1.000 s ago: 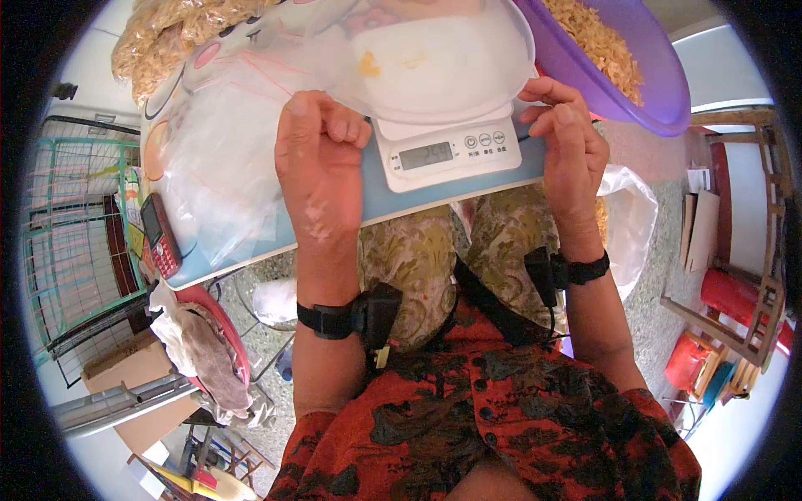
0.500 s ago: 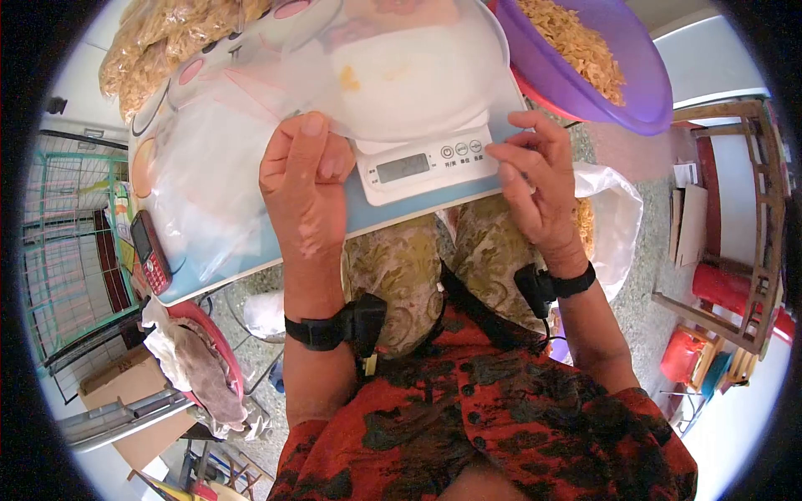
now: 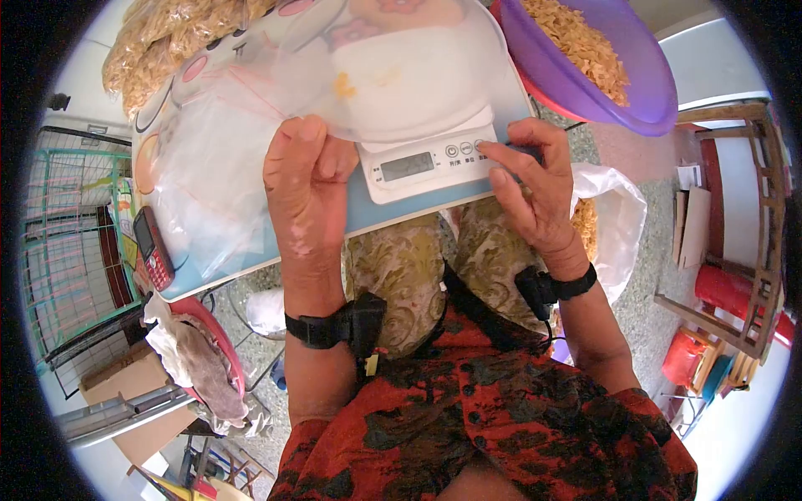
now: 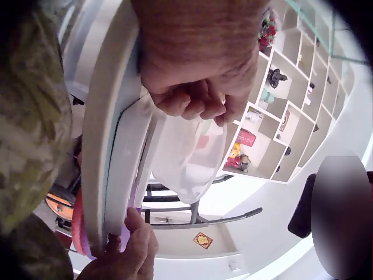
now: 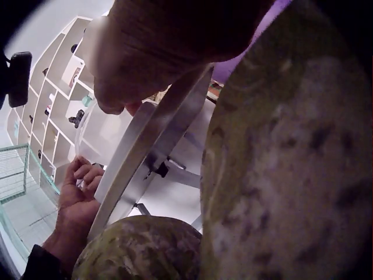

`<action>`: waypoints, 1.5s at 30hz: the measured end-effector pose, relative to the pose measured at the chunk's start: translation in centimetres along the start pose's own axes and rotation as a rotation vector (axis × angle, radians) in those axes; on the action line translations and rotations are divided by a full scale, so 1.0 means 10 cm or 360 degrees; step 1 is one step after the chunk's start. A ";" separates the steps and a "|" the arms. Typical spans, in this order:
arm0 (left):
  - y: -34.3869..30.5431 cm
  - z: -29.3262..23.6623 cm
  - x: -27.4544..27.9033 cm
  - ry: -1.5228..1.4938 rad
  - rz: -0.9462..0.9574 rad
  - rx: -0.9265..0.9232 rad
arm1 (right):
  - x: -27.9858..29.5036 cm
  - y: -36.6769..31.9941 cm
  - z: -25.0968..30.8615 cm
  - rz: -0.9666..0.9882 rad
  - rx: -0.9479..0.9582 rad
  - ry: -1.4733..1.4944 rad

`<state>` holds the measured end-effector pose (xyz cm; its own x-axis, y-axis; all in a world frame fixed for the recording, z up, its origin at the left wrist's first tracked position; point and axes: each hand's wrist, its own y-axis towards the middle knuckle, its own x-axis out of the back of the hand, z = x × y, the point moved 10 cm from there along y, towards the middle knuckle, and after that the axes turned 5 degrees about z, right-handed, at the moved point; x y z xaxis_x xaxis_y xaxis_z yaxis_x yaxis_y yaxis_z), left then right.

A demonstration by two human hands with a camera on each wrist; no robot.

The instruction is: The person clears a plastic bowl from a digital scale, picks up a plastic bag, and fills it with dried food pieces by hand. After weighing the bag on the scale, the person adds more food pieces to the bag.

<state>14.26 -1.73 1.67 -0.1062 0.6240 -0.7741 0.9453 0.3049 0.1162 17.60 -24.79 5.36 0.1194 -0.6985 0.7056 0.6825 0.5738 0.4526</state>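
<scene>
A white kitchen scale (image 3: 430,163) with a small display and a row of three buttons sits at the table's near edge. On its platform rests a shallow translucent plastic bowl (image 3: 401,108) with a yellowish smear. My left hand (image 3: 307,188) has its thumb and curled fingers at the bowl's near left rim, pinching it; in the left wrist view, this hand (image 4: 201,70) overlaps the bowl (image 4: 192,169). With its index finger extended, my right hand (image 3: 539,188) touches the rightmost button. The other fingers stay loosely bent beside the scale's right edge.
Clear plastic bags (image 3: 209,175) lie on the table, left of the scale. Filled bags of tan flakes (image 3: 167,50) stand at the back left, and a purple basin (image 3: 643,96) of flakes at the right. A red phone (image 3: 154,249) lies at the table's left edge.
My right hand has moved down and inward from the bowl's right rim to the scale's buttons. The left hand stays at the bowl's rim. The display digits no longer read clearly.
</scene>
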 end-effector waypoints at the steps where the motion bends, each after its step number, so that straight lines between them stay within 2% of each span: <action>1: -0.01 0.00 -0.01 0.0038 -0.0002 0.0000 | 0.00 0.00 0.00 0.0008 0.0000 -0.0006; 12: 0.04 0.01 0.02 0.0246 0.0041 -0.0065 | -0.03 0.02 0.03 0.0009 0.0032 -0.0081; 20: 0.05 -0.02 0.11 0.0287 -0.0112 -0.0074 | -0.06 0.02 0.01 -0.0041 0.0023 -0.0033; 23: 0.05 -0.02 0.14 0.0220 -0.0140 -0.0049 | 0.17 0.05 -0.07 -0.0186 -0.0063 0.0021; 26: 0.06 0.00 0.12 0.0145 -0.0116 -0.0033 | 0.37 -0.21 -0.62 -0.0465 -0.0586 0.0993; 27: 0.07 0.00 0.12 0.0126 -0.0105 -0.0034 | 0.49 -0.29 -0.69 -0.0371 -0.0483 0.1011; 28: 0.07 0.00 0.13 0.0113 -0.0113 -0.0024 | 0.58 -0.39 -0.75 -0.0326 -0.0647 0.1248; 30: 0.07 0.01 0.16 0.0084 -0.0131 -0.0002 | 0.66 -0.68 -0.93 0.0031 -0.0749 0.1321; 31: 0.08 0.02 0.15 0.0068 -0.0121 -0.0005 | 0.65 -0.93 -1.09 0.0246 -0.0871 0.1281; 33: 0.08 0.01 0.14 0.0039 -0.0103 -0.0010 | 0.58 -1.75 -1.63 0.0507 -0.1489 0.0995; 36: 0.06 0.01 0.13 0.0158 -0.0228 -0.0022 | 0.46 -2.61 -2.10 0.0632 -0.1885 0.0368; 37: 0.07 0.02 0.13 0.0121 -0.0221 -0.0002 | 0.38 -2.80 -2.29 0.0883 -0.1695 0.0014; 39: 0.07 0.02 0.15 0.0059 -0.0216 0.0033 | 0.31 -3.16 -2.58 0.0612 -0.1220 -0.0495; 45: 0.08 0.03 0.13 0.0068 -0.0210 0.0019 | -0.57 -3.64 -3.15 0.0952 -0.0963 -0.0880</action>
<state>14.96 -0.87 0.55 -0.2426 0.6090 -0.7552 0.9257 0.3782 0.0076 14.81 -55.14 -32.28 0.3154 0.0165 0.9488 0.8890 0.3445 -0.3016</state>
